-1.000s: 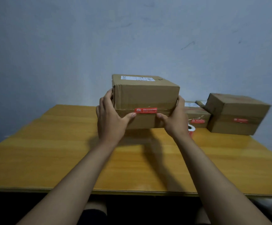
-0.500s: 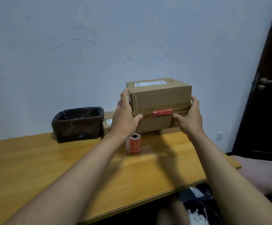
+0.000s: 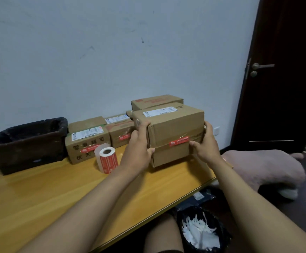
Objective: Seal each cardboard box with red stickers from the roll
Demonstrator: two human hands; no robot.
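Note:
I hold a cardboard box (image 3: pixel 174 128) between both hands at the right end of the wooden table (image 3: pixel 39 194), its lower edge at or just above the tabletop. A red sticker (image 3: pixel 178 141) sits across the taped seam on its front face. My left hand (image 3: pixel 139 148) grips the box's left side, thumb on the front. My right hand (image 3: pixel 206 145) grips the right side, thumb beside the sticker. The roll of red stickers (image 3: pixel 107 159) stands upright on the table left of my left hand.
Several other cardboard boxes (image 3: pixel 88 139) with red stickers line the wall behind the roll. A dark bin (image 3: pixel 26 145) sits at the table's left. Below the table's right edge is a black bag of white paper strips (image 3: pixel 201 232). A pink cushion (image 3: pixel 265 167) and dark door (image 3: pixel 283 70) lie right.
I have carried the box from the table's middle to its right end and lowered it beside the other boxes. The view has swung right with it.

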